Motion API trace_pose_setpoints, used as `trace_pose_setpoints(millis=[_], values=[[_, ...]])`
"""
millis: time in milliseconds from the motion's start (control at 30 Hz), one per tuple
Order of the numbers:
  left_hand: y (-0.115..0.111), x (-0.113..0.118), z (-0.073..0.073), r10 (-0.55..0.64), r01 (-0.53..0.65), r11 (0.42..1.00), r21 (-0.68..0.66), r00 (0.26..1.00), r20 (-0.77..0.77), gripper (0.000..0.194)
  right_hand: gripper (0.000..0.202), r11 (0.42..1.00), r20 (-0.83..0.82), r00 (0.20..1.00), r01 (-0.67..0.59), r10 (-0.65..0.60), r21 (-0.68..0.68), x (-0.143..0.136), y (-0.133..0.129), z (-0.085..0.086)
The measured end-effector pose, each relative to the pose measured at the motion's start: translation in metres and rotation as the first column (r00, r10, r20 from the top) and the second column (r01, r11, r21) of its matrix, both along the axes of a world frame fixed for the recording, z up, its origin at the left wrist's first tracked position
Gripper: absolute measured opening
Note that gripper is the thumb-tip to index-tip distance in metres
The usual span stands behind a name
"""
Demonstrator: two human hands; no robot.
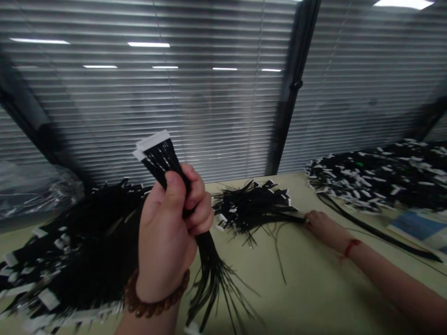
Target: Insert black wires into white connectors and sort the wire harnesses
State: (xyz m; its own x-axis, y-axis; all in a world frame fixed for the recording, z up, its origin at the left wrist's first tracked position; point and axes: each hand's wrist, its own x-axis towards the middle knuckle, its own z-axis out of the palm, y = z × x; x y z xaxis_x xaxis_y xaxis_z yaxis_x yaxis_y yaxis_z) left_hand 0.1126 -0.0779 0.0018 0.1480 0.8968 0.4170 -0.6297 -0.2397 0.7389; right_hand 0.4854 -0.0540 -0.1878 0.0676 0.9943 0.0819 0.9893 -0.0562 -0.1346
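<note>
Left hand (171, 232) fisted round tie bundle (181, 204), raised at 9 o'clock over counter (314, 288). Right hand (323, 225) at 3 o'clock, fingers pinching loose ties (254, 207). Best keep tagged ends level, grip firm, draw strands singly.

Grey blinds (195, 102) run right across the far side, slats shut, ceiling lights (148, 44) mirrored in the glass. A dark post (291, 88) splits them right of centre, and another dark bar (24, 111) slants at far left. Below, a pale yellow-green table (314, 288) fills the near ground.
</note>
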Motion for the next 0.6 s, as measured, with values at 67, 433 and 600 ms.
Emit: trace_pose_setpoints(millis=[67,433,600], values=[[0.002,0.001,0.0,0.002,-0.002,1.0,-0.013,1.0,0.0,0.024,0.031,0.999,0.04,0.999,0.019,-0.018,-0.031,-0.005,-0.011,-0.001],[0.011,0.003,-0.012,-0.017,0.028,0.998,0.064,0.987,-0.158,0.019,0.029,0.986,0.335,0.935,-0.148,0.115,0.073,-0.042,0.002,0.175],[0.03,0.005,-0.024,0.083,-0.039,0.985,0.166,0.961,-0.264,0.017,0.035,0.739,0.679,0.73,-0.501,0.08,0.451,-0.11,-0.032,0.255]])
